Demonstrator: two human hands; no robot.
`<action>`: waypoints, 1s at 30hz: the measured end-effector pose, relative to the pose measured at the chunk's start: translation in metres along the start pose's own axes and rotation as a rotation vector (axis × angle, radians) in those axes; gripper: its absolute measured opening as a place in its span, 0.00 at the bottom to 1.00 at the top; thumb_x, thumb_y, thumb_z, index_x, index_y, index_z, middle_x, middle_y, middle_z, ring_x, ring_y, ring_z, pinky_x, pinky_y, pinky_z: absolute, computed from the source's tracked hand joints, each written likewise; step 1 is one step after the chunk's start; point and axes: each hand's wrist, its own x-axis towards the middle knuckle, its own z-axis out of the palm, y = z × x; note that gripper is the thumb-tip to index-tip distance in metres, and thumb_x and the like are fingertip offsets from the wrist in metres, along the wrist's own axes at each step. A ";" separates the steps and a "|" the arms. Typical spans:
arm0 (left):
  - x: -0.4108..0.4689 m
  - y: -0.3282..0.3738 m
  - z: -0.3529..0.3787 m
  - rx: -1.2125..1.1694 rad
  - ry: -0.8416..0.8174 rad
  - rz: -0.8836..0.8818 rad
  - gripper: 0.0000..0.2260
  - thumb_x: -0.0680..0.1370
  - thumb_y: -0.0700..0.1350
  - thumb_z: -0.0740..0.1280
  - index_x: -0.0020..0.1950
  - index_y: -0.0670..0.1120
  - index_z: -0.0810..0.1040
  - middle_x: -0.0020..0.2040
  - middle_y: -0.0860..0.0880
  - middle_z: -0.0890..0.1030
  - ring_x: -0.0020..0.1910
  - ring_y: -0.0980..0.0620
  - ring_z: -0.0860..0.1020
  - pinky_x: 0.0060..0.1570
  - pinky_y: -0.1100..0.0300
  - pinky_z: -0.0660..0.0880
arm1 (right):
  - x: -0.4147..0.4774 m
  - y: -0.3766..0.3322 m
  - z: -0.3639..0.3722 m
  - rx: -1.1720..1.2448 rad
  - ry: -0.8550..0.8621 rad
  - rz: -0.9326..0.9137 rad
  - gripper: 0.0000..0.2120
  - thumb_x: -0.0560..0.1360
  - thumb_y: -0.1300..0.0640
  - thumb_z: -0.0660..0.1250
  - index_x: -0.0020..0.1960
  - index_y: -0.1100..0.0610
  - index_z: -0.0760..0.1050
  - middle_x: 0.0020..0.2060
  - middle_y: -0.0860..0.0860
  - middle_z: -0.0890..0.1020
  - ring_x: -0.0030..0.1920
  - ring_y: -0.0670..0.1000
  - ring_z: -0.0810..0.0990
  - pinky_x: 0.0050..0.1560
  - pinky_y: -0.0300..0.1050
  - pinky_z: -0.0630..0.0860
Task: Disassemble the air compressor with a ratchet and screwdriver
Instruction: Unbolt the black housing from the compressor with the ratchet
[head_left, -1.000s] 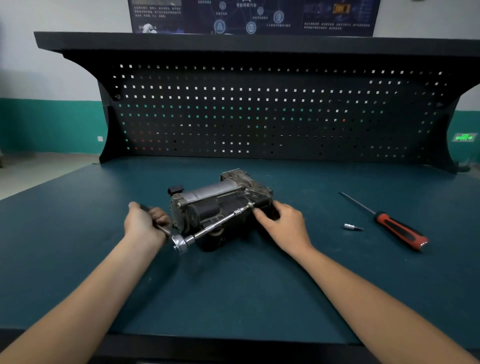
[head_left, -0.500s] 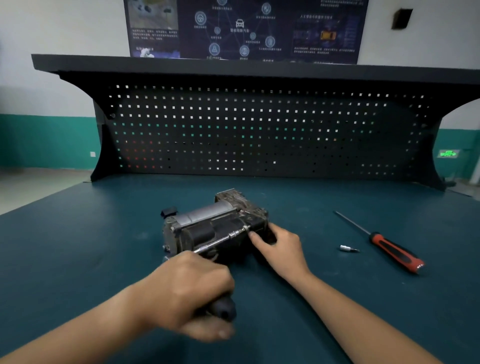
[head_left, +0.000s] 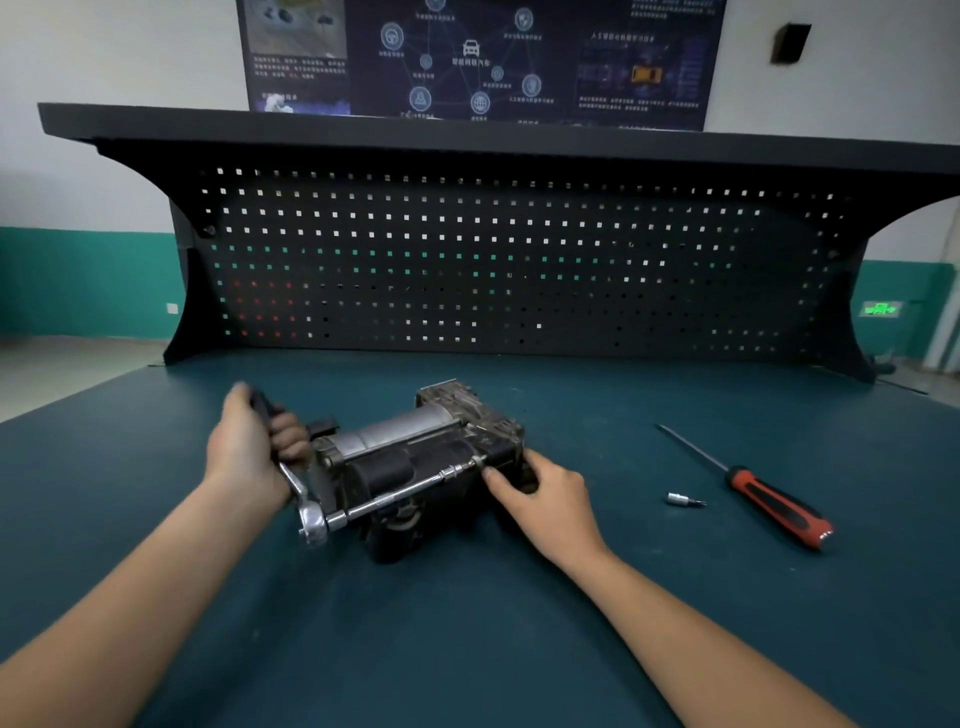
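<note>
The dark, grimy air compressor (head_left: 415, 457) lies on the green bench top in the middle of the view. A chrome ratchet (head_left: 311, 519) with a long extension bar (head_left: 405, 493) runs along its front side to a bolt near the right end. My left hand (head_left: 249, 452) grips the ratchet's black handle at the compressor's left end, the handle pointing up and away. My right hand (head_left: 545, 499) rests on the compressor's right end, fingers curled against the housing, index finger beside the extension's tip.
A red-and-black screwdriver (head_left: 769, 504) lies on the bench (head_left: 467, 649) to the right, with a small socket bit (head_left: 683, 500) just left of it. A black pegboard back panel (head_left: 519, 260) with a shelf on top closes off the far edge of the bench.
My left hand swung the ratchet handle from low and near me back up and away to the compressor's left end. My right hand stayed on the compressor.
</note>
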 end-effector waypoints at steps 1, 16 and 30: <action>-0.008 0.002 0.009 0.022 -0.049 0.096 0.16 0.80 0.51 0.52 0.33 0.48 0.60 0.17 0.54 0.58 0.14 0.59 0.55 0.14 0.69 0.52 | 0.000 0.000 0.000 -0.010 -0.005 0.008 0.10 0.70 0.45 0.68 0.46 0.49 0.80 0.30 0.38 0.79 0.34 0.34 0.76 0.34 0.25 0.69; -0.084 -0.024 0.004 0.496 -0.504 0.908 0.16 0.78 0.55 0.53 0.34 0.54 0.73 0.22 0.55 0.68 0.19 0.60 0.63 0.22 0.71 0.60 | 0.007 -0.011 -0.002 -0.303 -0.083 0.048 0.21 0.72 0.40 0.61 0.56 0.54 0.70 0.44 0.52 0.80 0.47 0.56 0.78 0.41 0.45 0.69; -0.040 0.000 0.019 0.165 -0.173 0.338 0.19 0.81 0.57 0.51 0.34 0.48 0.64 0.19 0.54 0.60 0.15 0.58 0.56 0.16 0.70 0.53 | 0.006 -0.009 0.002 -0.205 -0.126 0.062 0.15 0.72 0.41 0.60 0.50 0.51 0.65 0.43 0.47 0.77 0.43 0.50 0.75 0.42 0.45 0.71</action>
